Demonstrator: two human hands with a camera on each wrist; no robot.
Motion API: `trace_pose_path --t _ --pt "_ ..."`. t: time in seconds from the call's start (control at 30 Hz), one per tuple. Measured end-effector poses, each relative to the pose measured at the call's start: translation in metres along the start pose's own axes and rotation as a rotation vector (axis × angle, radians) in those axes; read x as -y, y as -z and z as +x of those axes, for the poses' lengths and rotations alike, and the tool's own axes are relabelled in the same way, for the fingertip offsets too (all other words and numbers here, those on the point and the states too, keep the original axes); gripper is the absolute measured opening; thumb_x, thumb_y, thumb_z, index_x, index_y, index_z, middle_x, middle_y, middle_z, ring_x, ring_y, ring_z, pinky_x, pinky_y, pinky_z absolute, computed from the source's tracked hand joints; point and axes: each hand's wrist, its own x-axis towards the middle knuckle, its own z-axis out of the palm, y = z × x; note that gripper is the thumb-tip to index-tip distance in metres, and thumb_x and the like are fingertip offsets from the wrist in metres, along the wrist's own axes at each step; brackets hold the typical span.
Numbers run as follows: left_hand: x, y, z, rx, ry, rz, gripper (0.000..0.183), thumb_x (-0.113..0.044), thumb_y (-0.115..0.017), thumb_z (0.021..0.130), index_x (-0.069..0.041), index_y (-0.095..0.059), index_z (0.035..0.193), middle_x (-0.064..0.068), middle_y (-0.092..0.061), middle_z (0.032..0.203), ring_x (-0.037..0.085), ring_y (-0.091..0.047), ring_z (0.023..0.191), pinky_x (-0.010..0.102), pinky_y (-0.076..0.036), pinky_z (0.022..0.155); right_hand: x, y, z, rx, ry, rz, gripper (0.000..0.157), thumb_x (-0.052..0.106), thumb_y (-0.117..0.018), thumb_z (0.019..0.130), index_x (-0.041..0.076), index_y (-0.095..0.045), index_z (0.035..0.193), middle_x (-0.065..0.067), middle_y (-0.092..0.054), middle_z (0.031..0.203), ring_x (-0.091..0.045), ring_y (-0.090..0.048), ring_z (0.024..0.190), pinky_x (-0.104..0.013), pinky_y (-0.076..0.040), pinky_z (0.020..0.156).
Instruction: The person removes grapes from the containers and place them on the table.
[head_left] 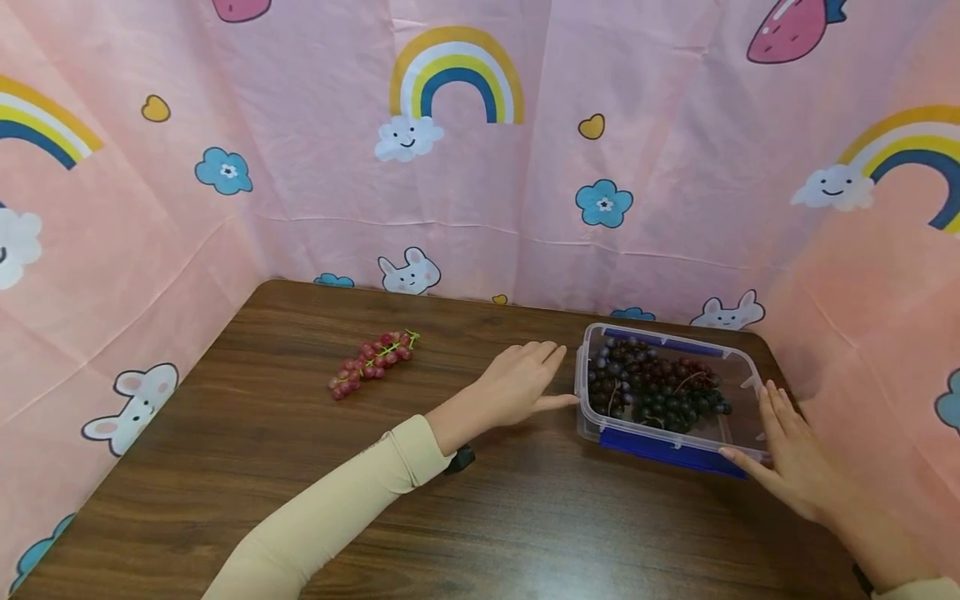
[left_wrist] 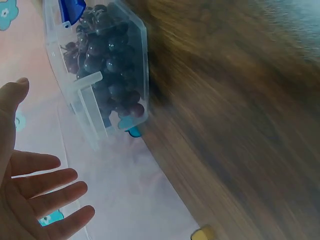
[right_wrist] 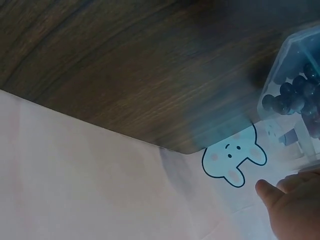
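Two bare hands flank a clear plastic box at the right side of the desk. Dark grapes lie inside, seen through the plastic, while a bunch of red grapes rests on the wood well to the left, beyond the left hand.

The left hand's grip is apart, with nothing between thumb and fingers: its thumb points at the box's left end, and whether the tip touches or sits just beside it cannot be told. The right hand is likewise unclamped, its fingers laid fairly straight along the right end and its thumb reaching the near corner.

The step in hand seems to be handling the box by its short ends. To do that well, the person should let the right palm brace one end and bring the left fingers flat to the other, so that any push meets equal resistance and the box keeps square on the desk. Pressure belongs on the firm rim, not on the clear flap that juts from one end or the blue strip along the near side. Gentle, level force would probably keep the grapes from rolling and bruising.
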Motion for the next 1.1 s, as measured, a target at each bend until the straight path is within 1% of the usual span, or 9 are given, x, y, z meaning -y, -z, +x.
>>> trace_pose_path --t 0.13,0.27,0.43,0.6,0.7,0.77,0.97,1.1 --pt "-0.009 -0.001 0.015 0.021 -0.029 0.043 0.082 -0.068 -0.047 0.105 -0.003 -0.050 0.157 0.013 -0.058 0.152 0.026 -0.059 0.137 0.039 -0.052 0.109 -0.002 -0.002 -0.002 -0.020 0.007 0.001 0.104 0.042 -0.063 0.104 -0.009 0.004 0.165 -0.044 -0.002 0.166 -0.054 0.005 0.158 -0.056 0.013 0.127" --pt "-0.016 -0.005 0.027 0.029 -0.054 0.085 0.083 -0.069 -0.044 0.106 -0.004 -0.050 0.157 0.011 -0.059 0.151 0.024 -0.060 0.135 0.036 -0.053 0.107 -0.003 -0.002 -0.004 -0.019 0.010 -0.006 0.103 0.042 -0.063 0.105 -0.009 0.004 0.165 -0.043 0.000 0.167 -0.054 0.005 0.158 -0.055 0.014 0.127" --pt "-0.023 -0.009 0.042 0.060 -0.064 0.103 0.081 -0.068 -0.040 0.107 -0.006 -0.047 0.159 0.010 -0.054 0.157 0.022 -0.055 0.142 0.036 -0.050 0.112 -0.003 -0.001 -0.006 0.001 -0.008 -0.016 0.103 0.043 -0.061 0.106 -0.011 0.004 0.164 -0.041 0.004 0.168 -0.051 0.009 0.159 -0.054 0.015 0.126" --pt "-0.028 -0.011 0.055 0.073 -0.091 0.123 0.080 -0.066 -0.040 0.108 -0.005 -0.047 0.159 0.011 -0.054 0.157 0.023 -0.053 0.143 0.035 -0.046 0.116 -0.004 -0.001 -0.006 0.001 -0.006 -0.042 0.103 0.045 -0.061 0.105 -0.012 0.003 0.164 -0.041 0.002 0.168 -0.049 0.009 0.160 -0.047 0.018 0.126" --pt "-0.030 -0.012 0.062 0.073 -0.112 0.134 0.079 -0.065 -0.042 0.108 -0.004 -0.048 0.158 0.011 -0.056 0.153 0.023 -0.054 0.142 0.034 -0.044 0.117 -0.004 -0.001 -0.005 -0.005 0.004 -0.043 0.103 0.044 -0.062 0.105 -0.011 0.003 0.164 -0.042 -0.001 0.168 -0.051 0.006 0.159 -0.044 0.018 0.126" --pt "-0.031 -0.013 0.066 0.082 -0.119 0.144 0.079 -0.065 -0.042 0.108 -0.004 -0.047 0.159 0.011 -0.057 0.153 0.023 -0.054 0.142 0.034 -0.043 0.119 -0.003 -0.001 -0.005 0.000 0.004 -0.043 0.104 0.044 -0.062 0.105 -0.011 0.002 0.164 -0.041 -0.001 0.168 -0.052 0.004 0.159 -0.044 0.018 0.126" --pt "-0.033 -0.015 0.076 0.119 -0.123 0.188 0.079 -0.065 -0.040 0.108 -0.005 -0.044 0.161 0.009 -0.055 0.155 0.021 -0.054 0.143 0.033 -0.043 0.118 0.000 -0.001 -0.002 0.004 0.007 -0.039 0.104 0.045 -0.063 0.105 -0.012 0.001 0.164 -0.040 0.001 0.168 -0.050 0.006 0.160 -0.043 0.017 0.126" --pt "-0.035 -0.016 0.083 0.142 -0.125 0.200 0.079 -0.064 -0.039 0.109 -0.006 -0.042 0.162 0.008 -0.054 0.156 0.020 -0.053 0.143 0.032 -0.043 0.118 0.001 -0.001 -0.001 0.013 0.002 -0.047 0.104 0.046 -0.062 0.105 -0.011 0.002 0.164 -0.041 -0.001 0.168 -0.050 0.005 0.160 -0.044 0.017 0.126"
